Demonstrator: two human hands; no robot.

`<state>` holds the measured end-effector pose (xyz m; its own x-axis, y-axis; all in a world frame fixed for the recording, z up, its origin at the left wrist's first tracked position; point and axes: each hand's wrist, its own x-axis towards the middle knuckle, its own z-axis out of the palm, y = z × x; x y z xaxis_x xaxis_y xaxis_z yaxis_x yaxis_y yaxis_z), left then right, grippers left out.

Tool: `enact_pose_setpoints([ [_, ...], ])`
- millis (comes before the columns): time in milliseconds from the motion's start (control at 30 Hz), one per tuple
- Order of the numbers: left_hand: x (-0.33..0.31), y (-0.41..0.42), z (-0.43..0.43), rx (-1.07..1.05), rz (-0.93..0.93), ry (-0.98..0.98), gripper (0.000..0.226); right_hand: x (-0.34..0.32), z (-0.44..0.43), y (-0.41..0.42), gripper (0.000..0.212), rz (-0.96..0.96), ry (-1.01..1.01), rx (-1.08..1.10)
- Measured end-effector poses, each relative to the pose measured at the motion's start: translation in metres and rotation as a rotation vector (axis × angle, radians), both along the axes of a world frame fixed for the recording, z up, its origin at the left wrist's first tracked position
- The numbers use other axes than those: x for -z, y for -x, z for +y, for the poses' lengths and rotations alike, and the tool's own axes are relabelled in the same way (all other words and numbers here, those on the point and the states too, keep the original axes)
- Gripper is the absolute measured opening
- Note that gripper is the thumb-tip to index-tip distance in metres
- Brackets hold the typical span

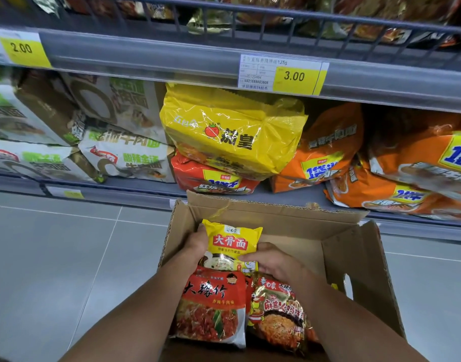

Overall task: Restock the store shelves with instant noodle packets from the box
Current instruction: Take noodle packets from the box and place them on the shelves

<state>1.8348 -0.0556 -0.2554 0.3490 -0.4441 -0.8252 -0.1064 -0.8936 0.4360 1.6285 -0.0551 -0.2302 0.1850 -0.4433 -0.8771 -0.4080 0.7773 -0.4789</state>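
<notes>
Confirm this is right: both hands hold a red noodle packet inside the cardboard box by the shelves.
Not red. The head view shows the left hand and right hand holding a yellow noodle packet inside the cardboard box by the shelves.

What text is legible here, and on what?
"2.00": left yellow price tag, grey upper shelf rail.
"3.00": right yellow price tag, same rail.
"125g": white shelf label beside it.
"大骨面": small yellow noodle packet, gripped by left hand and right hand in the brown cardboard box.
Barcode digits on that label, red packets in the box, shelved multipacks: too small or blurred to quote reliably.
</notes>
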Motion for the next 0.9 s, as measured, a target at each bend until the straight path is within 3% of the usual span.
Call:
enact_pose_setpoints([
  [233, -0.012, 0.008, -0.002, -0.200, 0.019, 0.072, 0.063, -0.005, 0.002, 0.005, 0.033, 0.009, 0.218, -0.116],
  [367, -0.015, 0.007, -0.003, -0.203, 0.010, 0.051, 0.060, -0.014, -0.001, 0.026, 0.023, 0.097, 0.417, -0.211],
  [467, 0.011, 0.005, -0.004, 0.067, 0.042, 0.037, 0.061, -0.023, -0.005, 0.052, 0.016, 0.173, 0.585, -0.279],
  [500, 0.012, 0.004, -0.002, 0.182, 0.026, 0.014, 0.062, -0.026, -0.005, 0.062, 0.019, 0.192, 0.621, -0.283],
  [600, 0.001, 0.010, 0.004, 0.419, -0.083, -0.054, 0.037, -0.031, -0.001, 0.089, 0.034, 0.222, 0.673, -0.233],
  [667, 0.000, 0.011, 0.005, 0.556, -0.146, -0.101, 0.041, -0.032, 0.004, 0.106, 0.035, 0.214, 0.682, -0.187],
  [767, 0.006, 0.014, 0.004, 0.582, -0.181, -0.111, 0.055, -0.031, 0.012, 0.125, 0.033, 0.200, 0.673, -0.132],
  [900, 0.010, 0.018, 0.001, 0.617, -0.182, -0.078, 0.045, -0.025, 0.021, 0.140, 0.036, 0.192, 0.674, -0.081],
])
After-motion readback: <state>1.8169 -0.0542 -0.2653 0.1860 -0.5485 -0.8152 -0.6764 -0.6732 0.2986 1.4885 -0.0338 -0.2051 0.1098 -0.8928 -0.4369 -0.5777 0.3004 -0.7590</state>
